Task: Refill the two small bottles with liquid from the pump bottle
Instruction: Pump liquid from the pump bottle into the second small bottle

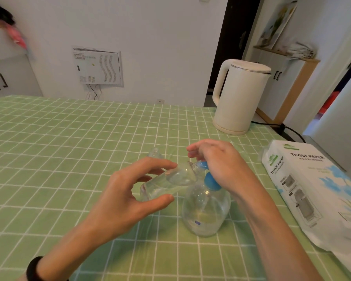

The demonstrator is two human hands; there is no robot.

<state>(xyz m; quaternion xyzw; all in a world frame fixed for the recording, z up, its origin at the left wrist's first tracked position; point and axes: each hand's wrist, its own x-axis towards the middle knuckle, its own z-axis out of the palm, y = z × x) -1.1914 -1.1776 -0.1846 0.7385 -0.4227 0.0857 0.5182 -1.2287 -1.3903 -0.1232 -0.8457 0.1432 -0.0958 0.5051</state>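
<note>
Small bottle (pixel 168 184) tilted above table (pixel 69 138), pinched in left hand (pixel 126 197), mouth at nozzle (pixel 202 164) of pump bottle (pixel 206 211); right hand (pixel 217 165) grips pump head (pixel 211 181). Advise keeping mouth seated, pressing slowly

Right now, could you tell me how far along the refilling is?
Done: nothing is clearly finished; fill levels are hard to read through the clear plastic. In hand: the left hand holds one small bottle tilted, its mouth at the blue nozzle, while the right hand grips the head of the pump bottle. Left: the second bottle stands open behind, probably still to fill.
</note>
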